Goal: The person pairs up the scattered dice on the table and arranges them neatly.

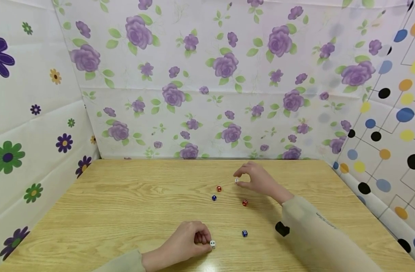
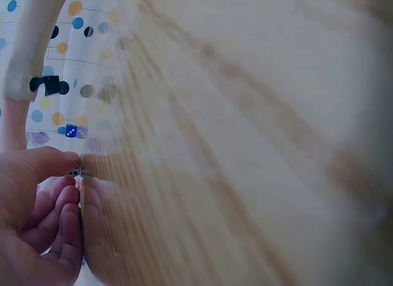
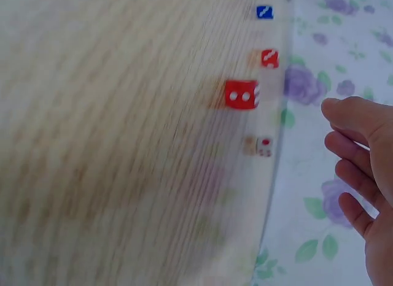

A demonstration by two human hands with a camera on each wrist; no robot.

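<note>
A white die (image 1: pixel 212 243) lies at the near middle of the wooden table, pinched at the thumb and index fingertips of my left hand (image 1: pixel 185 241). In the left wrist view only a sliver of that die (image 2: pixel 75 172) shows between the fingertips. Farther back, my right hand (image 1: pixel 258 180) hovers with thumb and index finger spread around a second white die (image 1: pixel 236 181). The right wrist view shows the right hand (image 3: pixel 368 157) with loosely bent fingers apart from this die (image 3: pixel 264 146), which sits on the tabletop.
Two red dice, one at the back (image 1: pixel 219 189) and one nearer the right arm (image 1: pixel 245 203), lie on the table (image 1: pixel 143 196). A blue die (image 1: pixel 214 198) is beside the back red one; another blue die (image 1: pixel 245 233) lies nearer. Patterned cloths (image 1: pixel 200 113) enclose three sides.
</note>
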